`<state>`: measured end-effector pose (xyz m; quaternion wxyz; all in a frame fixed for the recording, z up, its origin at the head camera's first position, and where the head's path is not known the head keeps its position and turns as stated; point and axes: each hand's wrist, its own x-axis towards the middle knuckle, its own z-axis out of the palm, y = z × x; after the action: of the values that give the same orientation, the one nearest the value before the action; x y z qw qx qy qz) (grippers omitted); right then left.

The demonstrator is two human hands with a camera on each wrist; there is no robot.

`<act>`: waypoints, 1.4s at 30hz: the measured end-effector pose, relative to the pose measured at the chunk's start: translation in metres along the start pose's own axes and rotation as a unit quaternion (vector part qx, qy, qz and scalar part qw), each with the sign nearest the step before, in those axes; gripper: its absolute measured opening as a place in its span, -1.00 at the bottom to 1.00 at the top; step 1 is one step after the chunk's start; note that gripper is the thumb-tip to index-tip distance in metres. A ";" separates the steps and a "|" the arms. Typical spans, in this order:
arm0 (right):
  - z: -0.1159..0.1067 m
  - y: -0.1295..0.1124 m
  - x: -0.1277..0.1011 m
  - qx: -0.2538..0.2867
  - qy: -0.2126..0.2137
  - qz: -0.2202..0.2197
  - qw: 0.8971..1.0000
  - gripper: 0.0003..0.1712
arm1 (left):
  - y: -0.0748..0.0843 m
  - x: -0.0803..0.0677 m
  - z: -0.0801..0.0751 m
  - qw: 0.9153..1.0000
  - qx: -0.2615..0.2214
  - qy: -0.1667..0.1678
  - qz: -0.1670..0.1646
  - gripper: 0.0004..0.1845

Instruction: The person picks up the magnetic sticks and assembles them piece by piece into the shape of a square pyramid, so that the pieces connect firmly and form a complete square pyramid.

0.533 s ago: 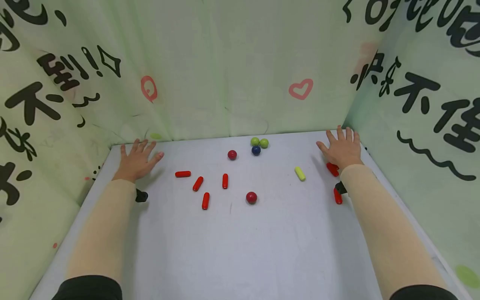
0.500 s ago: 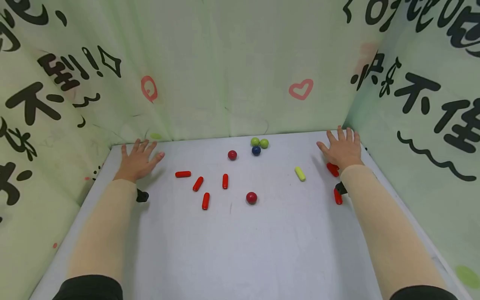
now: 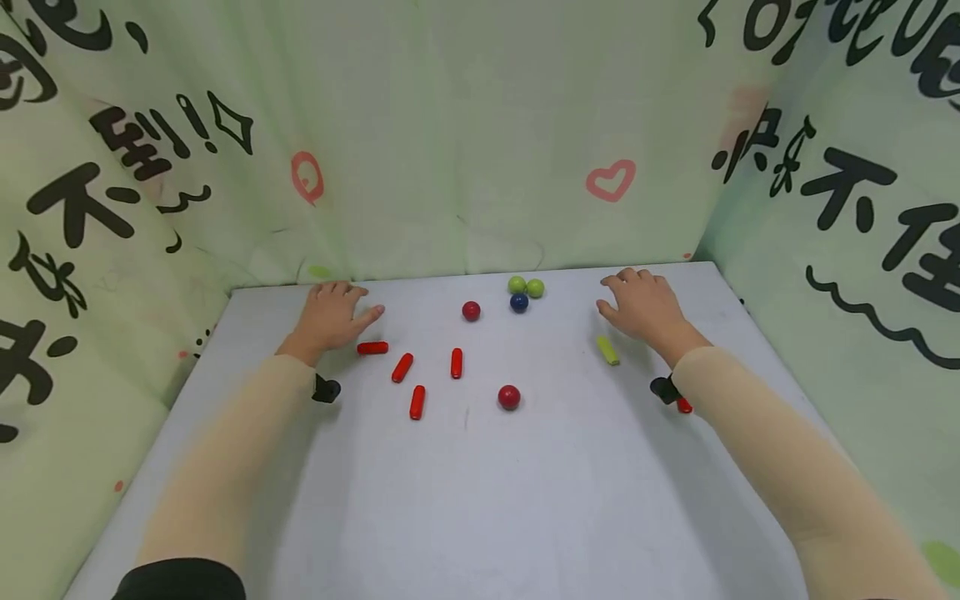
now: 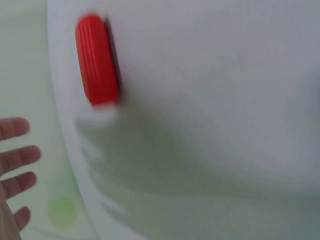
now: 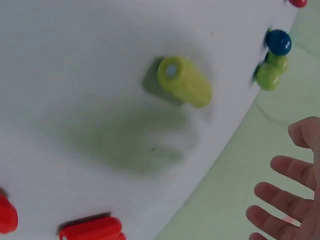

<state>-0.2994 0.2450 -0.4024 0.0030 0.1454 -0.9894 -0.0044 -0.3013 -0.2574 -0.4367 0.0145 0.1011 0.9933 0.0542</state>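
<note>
My left hand [image 3: 327,319] hovers over the far left of the white table, fingers loosely spread and holding nothing. Nearest to it is a red ridged cylinder [image 3: 372,347], also in the left wrist view as a red cylinder [image 4: 97,60]. On the far right, my right hand [image 3: 647,310] is raised above the table with relaxed, slightly bent fingers and nothing in them. Just beside it lies a yellow-green cylinder [image 3: 608,351]; in the right wrist view this yellow-green cylinder [image 5: 185,82] shows a pale round spot on one end.
Several more red cylinders, such as one red cylinder [image 3: 417,402], lie left of centre. Two red balls [image 3: 509,397] sit mid-table. A blue ball [image 3: 519,303] touches two green balls [image 3: 536,288] by the back edge. A red cylinder [image 3: 684,406] is partly hidden by the right forearm.
Both hands have moved inward from the table's far corners, the left one rightward and the right one leftward, and their fingers have become less outstretched. The view has shifted slightly.
</note>
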 end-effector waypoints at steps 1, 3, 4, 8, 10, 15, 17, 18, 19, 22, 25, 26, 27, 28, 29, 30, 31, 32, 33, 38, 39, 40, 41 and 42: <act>0.000 -0.006 -0.001 0.001 -0.001 -0.009 1.000 -0.42 | 0.008 0.002 0.001 1.000 0.004 -0.003 0.007 -0.23; -0.001 -0.018 -0.004 0.000 -0.002 -0.023 1.000 -0.44 | 0.025 0.004 0.002 1.000 0.015 -0.011 0.019 -0.27; -0.001 -0.022 -0.005 0.000 -0.002 -0.027 1.000 -0.45 | 0.033 0.004 0.003 0.999 0.021 -0.016 0.022 -0.28; 0.002 -0.031 -0.010 0.009 0.003 -0.023 1.000 -0.47 | 0.068 0.002 0.006 0.998 0.031 -0.021 0.042 -0.37; 0.005 -0.031 -0.014 0.018 -0.008 -0.010 1.000 -0.47 | 0.084 -0.002 0.009 0.998 0.022 -0.021 0.060 -0.42; 0.020 -0.024 -0.025 0.077 -0.080 0.042 0.993 -0.42 | 0.123 -0.014 0.021 0.992 -0.006 -0.014 0.128 -0.53; 0.027 -0.022 -0.029 0.103 -0.102 0.061 0.988 -0.40 | 0.139 -0.020 0.024 0.987 -0.023 -0.014 0.158 -0.54; 0.031 -0.021 -0.031 0.112 -0.106 0.067 0.986 -0.40 | 0.147 -0.022 0.025 0.984 -0.035 -0.016 0.173 -0.54; 0.033 -0.021 -0.033 0.120 -0.108 0.072 0.984 -0.39 | 0.154 -0.025 0.026 0.981 -0.051 -0.020 0.188 -0.54; 0.040 -0.021 -0.036 0.132 -0.095 0.079 0.984 -0.43 | 0.173 -0.033 0.028 0.969 -0.108 -0.047 0.219 -0.52; 0.043 -0.023 -0.037 0.149 -0.080 0.076 0.983 -0.50 | 0.187 -0.039 0.032 0.955 -0.156 -0.081 0.240 -0.49; 0.044 -0.025 -0.037 0.157 -0.077 0.074 0.982 -0.52 | 0.191 -0.041 0.034 0.951 -0.167 -0.090 0.245 -0.48; 0.044 -0.026 -0.037 0.165 -0.075 0.071 0.981 -0.54 | 0.194 -0.042 0.036 0.947 -0.175 -0.096 0.252 -0.49; 0.045 -0.027 -0.037 0.173 -0.073 0.068 0.980 -0.56 | 0.197 -0.044 0.037 0.944 -0.181 -0.102 0.258 -0.49; 0.045 -0.028 -0.038 0.180 -0.073 0.066 0.979 -0.57 | 0.199 -0.045 0.038 0.941 -0.186 -0.105 0.262 -0.49; 0.046 -0.030 -0.038 0.187 -0.073 0.065 0.977 -0.58 | 0.201 -0.046 0.040 0.939 -0.189 -0.107 0.268 -0.50; 0.046 -0.032 -0.038 0.195 -0.074 0.064 0.976 -0.59 | 0.203 -0.047 0.042 0.938 -0.188 -0.107 0.272 -0.52; 0.047 -0.035 -0.039 0.203 -0.075 0.063 0.974 -0.60 | 0.204 -0.048 0.043 0.937 -0.189 -0.106 0.274 -0.54; 0.047 -0.037 -0.039 0.209 -0.077 0.063 0.973 -0.62 | 0.205 -0.049 0.044 0.937 -0.187 -0.105 0.276 -0.56; 0.049 -0.053 -0.043 0.233 -0.085 0.052 0.967 -0.68 | 0.204 -0.053 0.047 0.940 -0.176 -0.103 0.272 -0.64; 0.050 -0.057 -0.044 0.236 -0.086 0.046 0.967 -0.69 | 0.204 -0.054 0.048 0.942 -0.177 -0.104 0.266 -0.65; 0.050 -0.060 -0.045 0.239 -0.086 0.041 0.966 -0.70 | 0.203 -0.054 0.048 0.943 -0.178 -0.104 0.260 -0.65; 0.050 -0.063 -0.045 0.242 -0.086 0.034 0.966 -0.72 | 0.202 -0.055 0.049 0.945 -0.180 -0.104 0.253 -0.65; 0.050 -0.067 -0.046 0.245 -0.086 0.028 0.965 -0.73 | 0.201 -0.056 0.049 0.947 -0.184 -0.104 0.243 -0.65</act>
<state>-0.2364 0.1948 -0.4534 -0.1180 0.1128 -0.9604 0.2257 -0.2048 -0.0681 -0.4624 0.1224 0.3401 0.9043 0.2270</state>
